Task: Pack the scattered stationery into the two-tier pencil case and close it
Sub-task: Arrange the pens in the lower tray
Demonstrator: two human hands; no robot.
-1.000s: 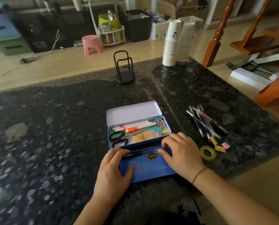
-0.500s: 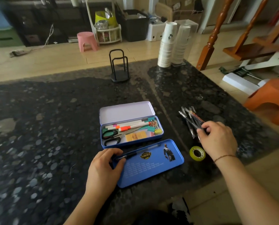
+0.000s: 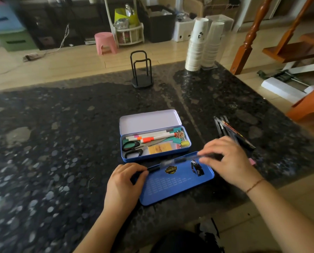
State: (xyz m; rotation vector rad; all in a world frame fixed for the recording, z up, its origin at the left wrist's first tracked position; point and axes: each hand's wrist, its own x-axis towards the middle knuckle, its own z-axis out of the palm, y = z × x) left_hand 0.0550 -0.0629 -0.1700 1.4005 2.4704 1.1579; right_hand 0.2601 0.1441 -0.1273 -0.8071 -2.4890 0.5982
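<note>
The open pencil case [image 3: 187, 148] lies mid-table with its pale lid [image 3: 148, 121] tipped back; inside are scissors [image 3: 132, 148], markers [image 3: 152, 136], binder clips and an orange pad. In front of it lies the blue inner tray [image 3: 172, 187]. My left hand [image 3: 124, 185] rests on the tray's left end, fingers on a black pen [image 3: 153, 168] lying along its far edge. My right hand [image 3: 229, 160] hovers over the tray's right end, holding a blurred pen [image 3: 187, 158]. More pens [image 3: 231, 130] lie in a pile to the right.
A black wire stand [image 3: 141, 73] and two stacks of paper cups [image 3: 201, 44] stand at the table's far side. A pink eraser [image 3: 252, 161] peeks out beside my right hand. The table's right edge drops to the floor; an orange stool [image 3: 311, 106] sits there.
My right hand left the tray, reached the pen pile on the right, and has come back over the tray with a pen. My left hand stayed on the tray's left end.
</note>
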